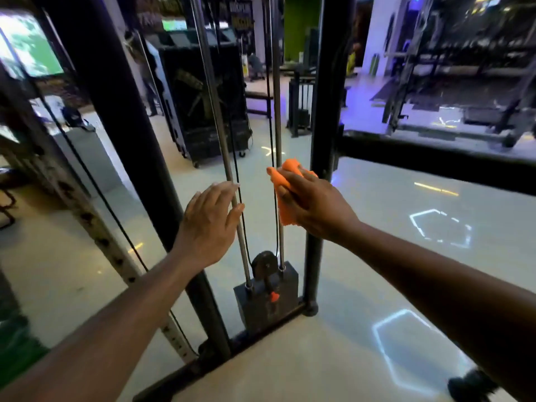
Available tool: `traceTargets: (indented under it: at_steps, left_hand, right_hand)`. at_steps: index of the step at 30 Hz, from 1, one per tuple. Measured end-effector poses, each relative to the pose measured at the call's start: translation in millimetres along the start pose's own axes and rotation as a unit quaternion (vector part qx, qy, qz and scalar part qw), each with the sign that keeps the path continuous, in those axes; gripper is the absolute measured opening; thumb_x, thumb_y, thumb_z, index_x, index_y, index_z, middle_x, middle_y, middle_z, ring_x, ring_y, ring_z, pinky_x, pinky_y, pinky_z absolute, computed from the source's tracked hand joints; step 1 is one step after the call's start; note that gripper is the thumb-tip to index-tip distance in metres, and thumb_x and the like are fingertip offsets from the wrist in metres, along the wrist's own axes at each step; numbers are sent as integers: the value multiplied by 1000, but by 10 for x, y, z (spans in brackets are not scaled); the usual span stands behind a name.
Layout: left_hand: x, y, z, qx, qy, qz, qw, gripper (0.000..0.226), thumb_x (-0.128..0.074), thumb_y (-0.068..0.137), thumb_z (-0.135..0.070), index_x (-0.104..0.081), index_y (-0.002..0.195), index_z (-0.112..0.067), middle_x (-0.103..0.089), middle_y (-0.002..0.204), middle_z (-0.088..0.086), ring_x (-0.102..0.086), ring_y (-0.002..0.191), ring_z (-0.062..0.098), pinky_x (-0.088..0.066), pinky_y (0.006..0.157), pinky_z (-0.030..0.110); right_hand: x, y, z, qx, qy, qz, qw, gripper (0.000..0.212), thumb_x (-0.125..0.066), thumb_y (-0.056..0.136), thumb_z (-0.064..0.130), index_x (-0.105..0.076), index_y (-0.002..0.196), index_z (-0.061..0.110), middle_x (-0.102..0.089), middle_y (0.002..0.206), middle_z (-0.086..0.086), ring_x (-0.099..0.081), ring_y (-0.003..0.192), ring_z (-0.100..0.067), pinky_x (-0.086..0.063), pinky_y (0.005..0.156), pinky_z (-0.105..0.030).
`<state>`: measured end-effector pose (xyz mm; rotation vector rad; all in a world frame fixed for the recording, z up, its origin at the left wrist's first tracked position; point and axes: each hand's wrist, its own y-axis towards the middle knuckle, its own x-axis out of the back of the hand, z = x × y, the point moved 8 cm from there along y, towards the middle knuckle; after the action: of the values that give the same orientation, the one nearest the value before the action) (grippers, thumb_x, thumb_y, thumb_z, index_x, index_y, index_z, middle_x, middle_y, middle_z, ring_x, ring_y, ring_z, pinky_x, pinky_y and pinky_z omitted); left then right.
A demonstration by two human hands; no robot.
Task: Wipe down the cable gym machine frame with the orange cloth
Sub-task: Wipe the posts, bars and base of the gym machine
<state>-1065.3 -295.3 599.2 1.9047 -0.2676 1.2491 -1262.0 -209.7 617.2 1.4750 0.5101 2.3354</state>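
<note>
The cable machine frame has two thick black uprights, a left one (pixel 121 117) and a right one (pixel 327 91), with two steel guide rods and thin black cables between them. My right hand (pixel 313 207) grips a bunched orange cloth (pixel 282 195) around the right guide rod (pixel 278 105), just left of the right upright. My left hand (pixel 210 224) is held flat with straight fingers, its fingertips touching the left guide rod (pixel 216 111). A grey weight block (pixel 269 297) with a pulley and orange pin sits at the rods' base.
A black base bar (pixel 232 346) runs along the glossy pale floor. A black crossbar (pixel 435 158) leaves the right upright toward the right. A perforated grey post (pixel 95 224) slants at left. Other gym machines and a black cabinet (pixel 208 97) stand behind.
</note>
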Motion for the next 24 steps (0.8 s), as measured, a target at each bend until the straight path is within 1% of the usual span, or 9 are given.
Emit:
traceTargets:
  at_steps: [7,10,11,13,15,16,18,19,24]
  left_hand:
    - [2196,536,-301,-3,33,-90,995,52,-39,112,-49,-46,156,-23,-48,161,1,-44,149,25,-32,125,54]
    - [2955,717,-337,8,38,-122,992,57,-37,111,-55,-46,157,-23,-49,161,1,-47,147,27,-38,122,53]
    - [3156,774,-342,8,39,-132,990,60,-35,110,-58,-46,157,-24,-49,161,1,-48,146,27,-40,120,53]
    - [3566,896,-335,8,47,-152,987,63,-31,108,-61,-46,157,-23,-51,159,2,-50,144,28,-42,119,54]
    - [3928,1039,-304,6,57,-174,983,61,-35,109,-57,-47,156,-21,-51,159,3,-50,144,29,-42,119,53]
    - [4071,1115,-290,2,62,-183,981,59,-37,109,-55,-48,156,-21,-52,159,4,-50,144,29,-42,119,52]
    - [4368,1279,-232,-6,79,-200,977,55,-43,111,-49,-49,156,-18,-51,160,5,-50,145,29,-40,120,49]
    - [4509,1371,-182,-11,87,-210,974,54,-45,112,-47,-49,157,-18,-51,160,6,-49,145,30,-40,120,48]
    - [5086,1840,131,-31,92,-248,964,54,-44,112,-48,-47,158,-19,-49,162,4,-46,147,28,-38,122,47]
  right_hand:
    - [1770,613,1344,94,-27,-93,991,54,-42,112,58,-36,164,45,-49,159,-5,-67,120,-32,-63,88,-51]
    - [2309,829,1832,133,-26,-119,984,54,-42,113,56,-39,164,42,-52,157,-8,-67,120,-34,-62,87,-44]
    - [2436,907,1961,143,-28,-125,981,54,-43,113,55,-40,164,39,-52,156,-9,-68,117,-34,-61,85,-41]
    - [2691,1075,2232,160,-33,-138,977,53,-44,113,54,-42,163,35,-54,153,-11,-69,112,-34,-64,82,-45]
    - [2886,1265,2477,180,-39,-150,971,52,-43,114,53,-42,163,35,-56,147,-12,-69,105,-31,-65,76,-45]
    - [2967,1351,2573,191,-44,-158,968,52,-43,114,52,-42,162,34,-57,144,-12,-68,101,-27,-63,71,-39]
    - [3115,1558,2772,209,-55,-176,960,50,-44,115,48,-44,161,30,-59,138,-13,-65,96,-23,-51,63,-22]
    - [3176,1675,2867,215,-59,-183,957,49,-44,115,47,-45,160,28,-60,134,-13,-65,94,-22,-45,61,-18]
    - [3374,2311,3285,243,-74,-223,941,49,-41,116,47,-42,160,28,-59,121,-8,-64,89,-19,-45,62,-19]
